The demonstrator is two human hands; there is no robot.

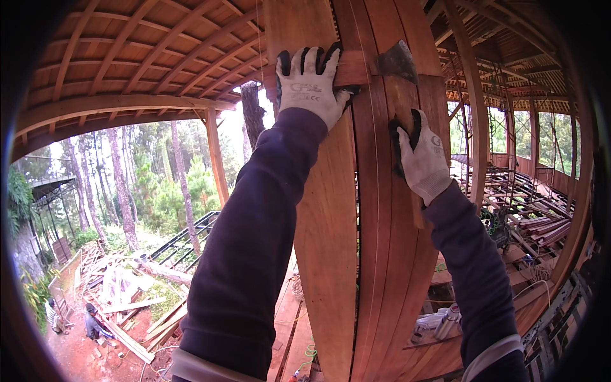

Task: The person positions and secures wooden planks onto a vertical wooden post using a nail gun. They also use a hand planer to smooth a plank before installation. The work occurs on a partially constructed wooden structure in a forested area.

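Note:
My left hand (310, 86), in a white work glove with dark fingertips, presses and grips a short reddish wooden block (354, 69) laid crosswise on tall upright planks (328, 210). Its fingers reach over the block, and the thumb sits below its edge. To the right, my right hand (421, 156), gloved alike, is closed round the wooden handle (402, 95) of a hatchet. The dark metal hatchet head (396, 62) is beside the block's right end. A thin pale string (377, 191) runs down the planks.
A curved timber ceiling (146, 54) arches at the left. Stacked boards (541, 219) and scaffolding stand at the right. Below left lie loose planks (130, 337) near two people (95, 323) working on the ground. A silver cylinder (447, 321) and a green coiled hose (309, 353) lie low down.

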